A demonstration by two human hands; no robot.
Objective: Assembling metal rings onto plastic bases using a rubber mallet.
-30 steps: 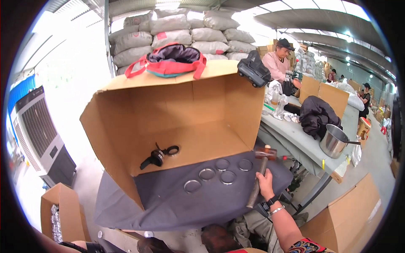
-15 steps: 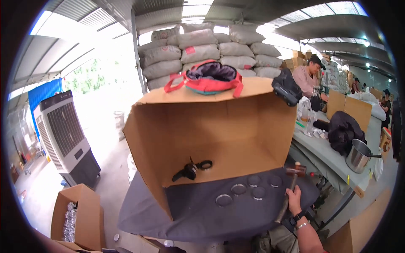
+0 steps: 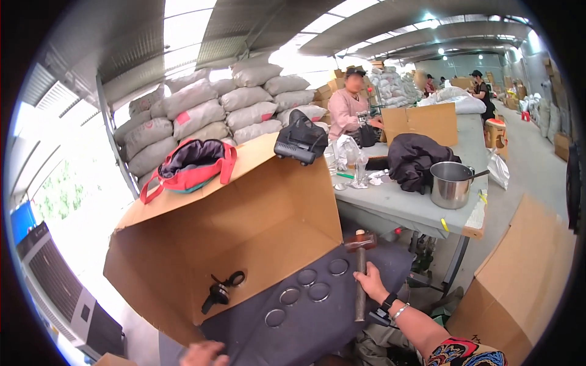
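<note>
My right hand (image 3: 370,282) is wrapped round the handle of a hammer (image 3: 360,293), whose brownish head points away from me over the table's right side. Left of it, several thin metal rings (image 3: 289,297) lie flat on the dark table cloth (image 3: 256,341). My left hand (image 3: 204,355) shows at the lower edge, near the front of the large open carton (image 3: 268,201); it is blurred and cut off, so its grip is unclear. Inside the carton rests a black strapped object (image 3: 218,294) with a ring-shaped part, of a kind I cannot make out.
A red bag (image 3: 194,165) and a black device with straps (image 3: 300,139) sit on the carton. To the right, a grey workbench (image 3: 390,201) bears a steel pot (image 3: 450,184) and dark cloth (image 3: 421,160). Another carton (image 3: 519,274) stands nearby. A co-worker (image 3: 349,110) is behind the bench.
The view has turned right, so the carton and table sit further left. My left hand has come into view at the lower edge. My right hand still holds the hammer.
</note>
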